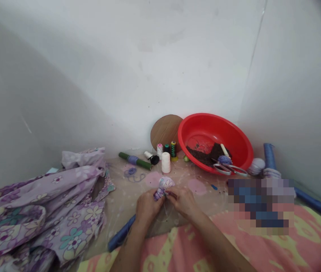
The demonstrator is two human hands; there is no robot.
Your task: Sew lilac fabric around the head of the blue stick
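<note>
A small bunched piece of floral fabric [166, 183] is between my two hands in the middle of the head view. My left hand [148, 207] is closed on its left side, fingers wrapped round the purple folds. From the right, my right hand [185, 203] pinches the lower gathered part; whether a thread or needle is in those fingers is too small to tell. Just beyond the hands stands a white thread cone [166, 163]. Beside my left forearm lies a blue roll [122, 232], partly hidden by the arm.
Floral cloth [75, 211] is heaped at left. Behind are a green stick wound with purple yarn [133, 160], thread spools [173, 150] and a cardboard disc [164, 132]. A red basin [215, 122] holds dark material, with scissors [231, 169] at its rim. A pink-yellow cloth [219, 238] lies in front.
</note>
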